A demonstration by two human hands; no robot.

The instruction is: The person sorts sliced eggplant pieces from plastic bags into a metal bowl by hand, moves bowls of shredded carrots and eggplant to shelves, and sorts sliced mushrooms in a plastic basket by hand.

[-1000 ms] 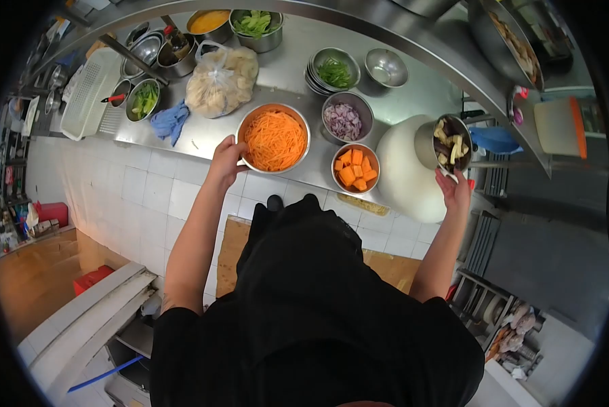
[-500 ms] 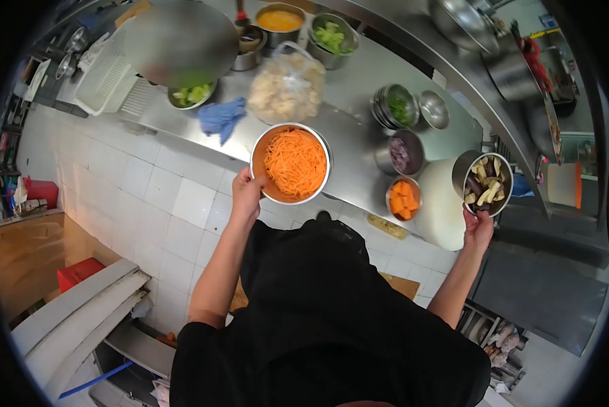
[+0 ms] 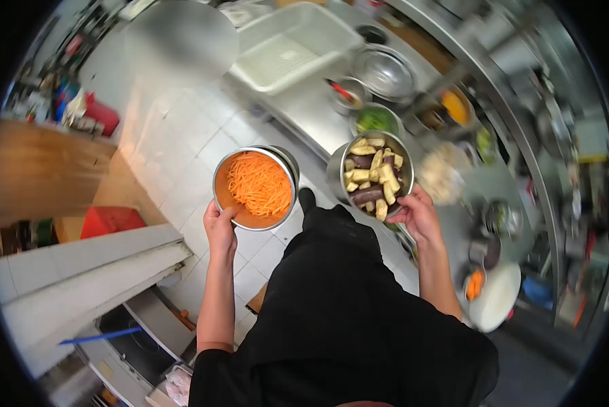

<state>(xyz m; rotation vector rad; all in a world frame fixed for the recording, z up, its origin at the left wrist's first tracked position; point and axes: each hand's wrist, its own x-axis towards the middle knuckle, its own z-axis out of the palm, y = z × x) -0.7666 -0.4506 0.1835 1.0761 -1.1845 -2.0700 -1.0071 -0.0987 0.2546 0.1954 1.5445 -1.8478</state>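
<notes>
My left hand (image 3: 221, 227) grips the rim of a round metal container (image 3: 245, 218), thumb inside the edge. Shredded carrot (image 3: 258, 182) fills much of it, and a second metal rim shows behind it. With my right hand (image 3: 418, 211) I hold a deeper metal pot (image 3: 336, 175) by its near right rim. Chunks of eggplant (image 3: 375, 178), some purple-skinned and some pale, lie in it. Both vessels are tilted towards me, side by side with a gap between them, in front of my body.
A steel counter (image 3: 304, 112) runs diagonally ahead, bearing a white plastic basket (image 3: 264, 80), a bowl of chopped greens (image 3: 377, 121) and stacked metal bowls (image 3: 386, 71). Cut carrots (image 3: 475, 285) and a white round board (image 3: 497, 296) are at right. A tiled ledge (image 3: 87, 264) stands at left.
My view has turned left, so the counter has swung to the right. The pot of eggplant has come in from the far right, nearer the carrot container. Both hands keep their grip.
</notes>
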